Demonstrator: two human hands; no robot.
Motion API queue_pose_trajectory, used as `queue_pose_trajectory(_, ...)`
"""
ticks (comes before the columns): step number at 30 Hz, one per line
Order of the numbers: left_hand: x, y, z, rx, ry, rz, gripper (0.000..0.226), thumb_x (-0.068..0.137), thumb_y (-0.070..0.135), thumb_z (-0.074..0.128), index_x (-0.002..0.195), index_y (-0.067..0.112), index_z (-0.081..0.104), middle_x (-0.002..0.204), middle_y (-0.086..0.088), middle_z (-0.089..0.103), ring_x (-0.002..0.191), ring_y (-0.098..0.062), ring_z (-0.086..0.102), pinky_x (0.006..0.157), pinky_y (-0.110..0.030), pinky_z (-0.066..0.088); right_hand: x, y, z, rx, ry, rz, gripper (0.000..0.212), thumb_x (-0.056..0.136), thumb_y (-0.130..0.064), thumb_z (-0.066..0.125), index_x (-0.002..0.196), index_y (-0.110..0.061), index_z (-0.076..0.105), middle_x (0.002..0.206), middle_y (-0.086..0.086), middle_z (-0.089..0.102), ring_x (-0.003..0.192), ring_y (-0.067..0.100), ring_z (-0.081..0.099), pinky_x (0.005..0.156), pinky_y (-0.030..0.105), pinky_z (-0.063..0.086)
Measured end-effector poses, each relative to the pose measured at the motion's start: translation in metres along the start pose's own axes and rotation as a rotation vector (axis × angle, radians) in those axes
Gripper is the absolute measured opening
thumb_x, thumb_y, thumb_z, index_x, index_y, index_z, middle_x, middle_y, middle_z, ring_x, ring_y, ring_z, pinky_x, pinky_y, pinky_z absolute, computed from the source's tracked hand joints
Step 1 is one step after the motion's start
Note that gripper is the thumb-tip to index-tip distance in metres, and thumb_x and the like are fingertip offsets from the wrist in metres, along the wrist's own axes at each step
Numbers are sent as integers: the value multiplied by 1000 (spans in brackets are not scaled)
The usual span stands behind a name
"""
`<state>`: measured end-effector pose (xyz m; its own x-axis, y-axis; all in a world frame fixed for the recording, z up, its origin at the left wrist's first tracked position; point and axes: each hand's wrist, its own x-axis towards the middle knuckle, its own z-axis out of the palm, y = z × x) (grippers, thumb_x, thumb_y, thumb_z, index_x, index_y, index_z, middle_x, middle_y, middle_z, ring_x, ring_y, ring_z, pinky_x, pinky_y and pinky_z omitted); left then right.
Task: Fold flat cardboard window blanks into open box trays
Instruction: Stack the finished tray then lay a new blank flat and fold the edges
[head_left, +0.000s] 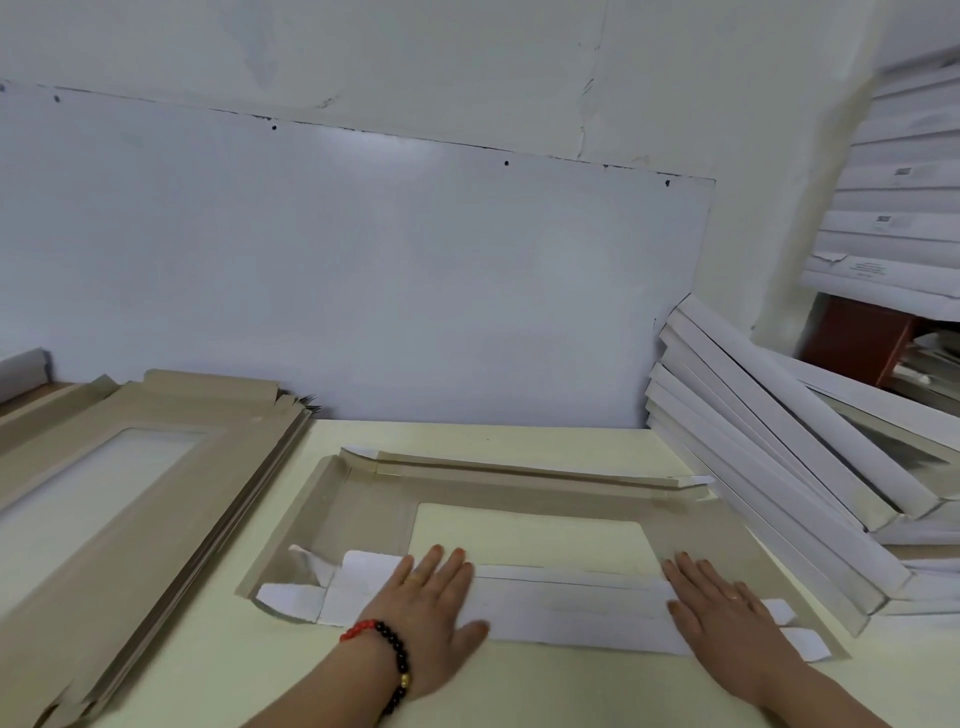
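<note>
A brown cardboard window blank (519, 501) lies on the pale table (218, 670) in front of me, its rectangular window showing the table through it. Its far flap (524, 470) and left flap are partly raised. The near flap (566, 605) is folded inward, white side up. My left hand (423, 608), with a red and black bead bracelet, presses flat on the left part of that flap. My right hand (727, 608) presses flat on its right part.
A stack of flat brown window blanks (130, 499) lies at the left. Several folded white trays (779, 462) lean in a pile at the right, with more white boxes (898, 208) stacked behind. A pale wall panel (363, 270) stands at the table's back.
</note>
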<state>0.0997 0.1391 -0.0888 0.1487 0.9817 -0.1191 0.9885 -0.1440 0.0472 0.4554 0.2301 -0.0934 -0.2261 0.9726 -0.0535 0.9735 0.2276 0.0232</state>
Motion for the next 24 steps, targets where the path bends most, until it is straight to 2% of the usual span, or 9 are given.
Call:
queue_pose_trajectory(3,-7,-29,-3,5,-6,-78,78,91,66,7,154,21,-8,159,5,-17,145,-14,-19,118,-36,-11,0,7,1,5,-30,-14,59,102,-48,11,148,-28,-18,157,-16,-19,145,4,-14,118,33,-5)
queue_pose_trajectory(6,-15,-49,-3,18,-5,-132,80,92,66,6,153,18,-9,159,2,-18,146,-15,-19,118,-34,-11,0,11,1,4,-35,-8,61,100,-53,12,151,-30,-13,154,-17,-21,146,4,-13,118,33,-5)
queue_pose_trajectory(11,-20,-54,-3,36,-27,-199,84,89,68,4,153,16,-10,160,-1,-16,147,-16,-15,119,-35,-8,-3,16,0,16,-23,53,67,98,-59,11,154,-28,-8,160,-11,-12,147,7,-10,120,34,-3)
queue_pose_trajectory(14,-21,-57,-14,66,19,-210,90,85,76,15,154,21,3,160,2,10,146,-20,10,119,-39,5,-2,12,-4,-8,-8,64,68,96,-62,12,155,-29,-1,162,-10,-6,148,10,-3,120,35,3)
queue_pose_trajectory(16,-18,-58,-27,88,37,-203,95,77,81,27,152,26,6,151,2,29,138,-22,27,116,-40,14,-2,7,-10,-44,-4,41,69,95,-65,14,154,-31,2,162,-11,-2,149,12,3,119,36,9)
queue_pose_trajectory(18,-14,-57,-41,97,3,-197,99,68,84,36,149,32,14,142,3,39,131,-21,36,111,-39,21,-1,2,-18,-94,3,-23,71,93,-68,17,154,-34,4,161,-14,2,147,14,12,116,36,15)
queue_pose_trajectory(21,-7,-54,-59,115,-87,-184,89,57,84,48,131,35,43,126,8,50,115,-17,45,99,-36,28,1,-13,-28,-164,1,-137,75,91,-72,23,153,-35,4,160,-15,8,142,15,21,111,35,19)
queue_pose_trajectory(24,-3,-49,-72,76,-162,-211,72,52,78,61,108,33,52,107,10,55,99,-16,45,90,-33,32,4,-31,-35,-183,5,-214,84,84,-78,31,153,-36,6,157,-13,22,138,16,26,107,36,19)
